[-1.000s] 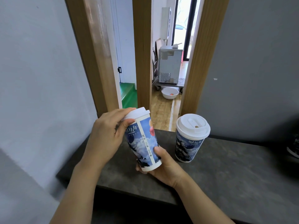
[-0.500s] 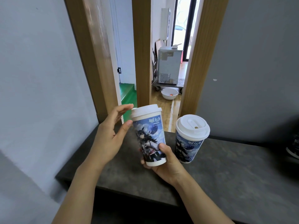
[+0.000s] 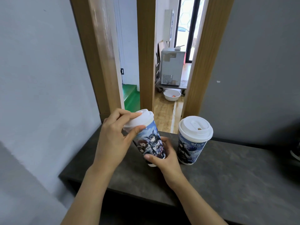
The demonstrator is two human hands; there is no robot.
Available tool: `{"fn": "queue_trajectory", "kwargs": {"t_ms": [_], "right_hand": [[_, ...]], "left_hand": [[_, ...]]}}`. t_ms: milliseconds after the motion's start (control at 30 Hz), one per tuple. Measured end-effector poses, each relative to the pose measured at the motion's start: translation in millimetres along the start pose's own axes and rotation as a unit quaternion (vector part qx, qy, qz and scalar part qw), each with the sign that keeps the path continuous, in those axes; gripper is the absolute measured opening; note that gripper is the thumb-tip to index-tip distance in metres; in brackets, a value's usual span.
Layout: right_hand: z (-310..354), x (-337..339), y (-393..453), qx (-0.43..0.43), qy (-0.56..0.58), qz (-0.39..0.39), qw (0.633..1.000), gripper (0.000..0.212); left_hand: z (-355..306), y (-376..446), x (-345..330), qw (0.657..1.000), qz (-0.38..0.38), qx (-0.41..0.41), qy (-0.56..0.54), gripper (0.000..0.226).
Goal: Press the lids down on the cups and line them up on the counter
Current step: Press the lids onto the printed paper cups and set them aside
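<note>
Left hand [image 3: 113, 140] curled round white lid [image 3: 139, 120], thumb and fingers pinching its rim; right hand [image 3: 164, 157] wrapped round base of tilted printed cup [image 3: 150, 142], held above counter [image 3: 227, 172] near its left end. Lid-pressing step, seemingly. Next: press home, stand beside second cup [image 3: 192, 146].

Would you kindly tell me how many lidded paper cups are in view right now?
2. One printed cup is held tilted between the left hand and right hand; the other cup stands upright on the counter, just right.
</note>
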State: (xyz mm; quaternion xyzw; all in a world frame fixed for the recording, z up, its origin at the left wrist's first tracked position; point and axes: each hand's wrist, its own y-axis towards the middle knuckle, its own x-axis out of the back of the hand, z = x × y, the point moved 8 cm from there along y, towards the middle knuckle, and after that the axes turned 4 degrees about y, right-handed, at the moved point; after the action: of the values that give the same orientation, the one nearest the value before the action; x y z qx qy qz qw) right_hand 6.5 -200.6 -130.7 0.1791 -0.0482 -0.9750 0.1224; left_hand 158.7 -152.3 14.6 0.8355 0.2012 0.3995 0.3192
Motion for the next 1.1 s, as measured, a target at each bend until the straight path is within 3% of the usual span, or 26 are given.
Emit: {"fn": "queue_trajectory", "kwargs": {"t_ms": [67,200,267,333,400,500,600,667,767,833,933,1100], "right_hand": [[0.6,-6.5,0.7,-0.018,0.066,0.034,0.997,0.069],[-1.8,-22.1,-1.4,-0.106,0.213,0.112,0.965,0.077],[-2.1,-25.9,-4.3,-0.132,0.238,0.150,0.951,0.065],[-1.7,-29.0,-7.3,-0.147,0.245,0.174,0.942,0.062],[-4.7,-31.4,-8.1,-0.159,0.235,0.170,0.944,0.072],[-8.6,-17.7,-0.9,-0.101,0.136,0.087,0.982,0.089],[-5.9,-4.5,2.0,-0.038,0.037,0.039,0.998,0.077],[-5.9,-2.4,2.6,-0.027,0.030,0.037,0.998,0.071],[-3.3,-11.6,1.0,-0.036,0.083,0.076,0.993,0.064],[-0.9,-19.8,-1.2,-0.063,0.131,0.104,0.984,0.071],[0.3,-28.0,-4.7,-0.116,0.176,0.136,0.968,0.087],[-1.3,-41.3,-14.2,-0.179,0.192,0.199,0.944,0.081]], "left_hand": [[2.2,1.2,0.7,0.997,0.023,-0.008,-0.077,0.037],[22.1,0.1,0.7,0.988,0.049,0.051,-0.140,0.036],[25.8,-2.1,0.6,0.985,0.051,0.060,-0.156,0.032],[24.2,-2.1,4.6,0.989,0.028,0.047,-0.137,0.024],[22.2,-1.6,9.5,0.996,-0.001,0.033,-0.080,0.021],[20.4,-2.4,10.5,0.999,-0.016,0.031,0.026,0.031],[12.5,-5.3,6.4,0.995,-0.021,0.022,0.099,0.036],[8.4,-5.1,4.3,0.996,-0.023,0.030,0.083,0.037],[8.5,-1.9,3.1,0.998,-0.003,0.040,-0.053,0.034],[10.4,-1.4,0.6,0.992,0.028,0.035,-0.118,0.030],[19.9,-5.9,-1.8,0.989,0.052,0.042,-0.135,0.035],[17.5,-4.6,6.5,0.995,0.014,0.016,-0.099,0.025]]}}
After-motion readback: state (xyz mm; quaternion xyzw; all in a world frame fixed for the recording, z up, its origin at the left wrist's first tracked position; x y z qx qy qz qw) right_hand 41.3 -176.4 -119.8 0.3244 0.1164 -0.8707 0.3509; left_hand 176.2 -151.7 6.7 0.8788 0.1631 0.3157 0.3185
